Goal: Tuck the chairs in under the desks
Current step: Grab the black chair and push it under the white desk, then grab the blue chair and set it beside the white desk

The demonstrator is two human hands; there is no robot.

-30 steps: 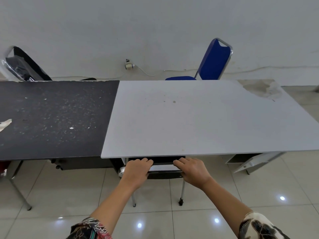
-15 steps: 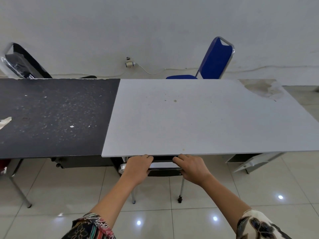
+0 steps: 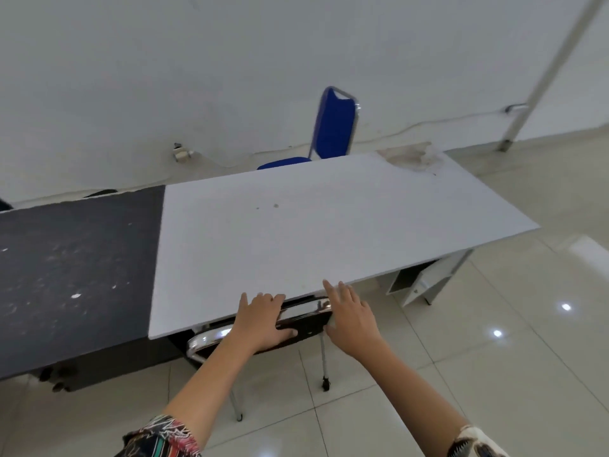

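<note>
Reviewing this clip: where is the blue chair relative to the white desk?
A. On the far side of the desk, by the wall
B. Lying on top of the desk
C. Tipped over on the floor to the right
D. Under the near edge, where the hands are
A: the blue chair stands upright beyond the far edge of the white desk, against the wall, while both hands are at the black chair on the near side.

My two forearms are bare, both entering from the bottom of the frame. Left sleeve (image 3: 161,437), bottom left of centre: dark fabric, busy zigzag print, stripes in red, teal and white. Right sleeve (image 3: 478,443), bottom right: cream fabric with dark blotchy pattern. Left hand (image 3: 263,319) and right hand (image 3: 352,316): no rings, watch or gloves.
</note>
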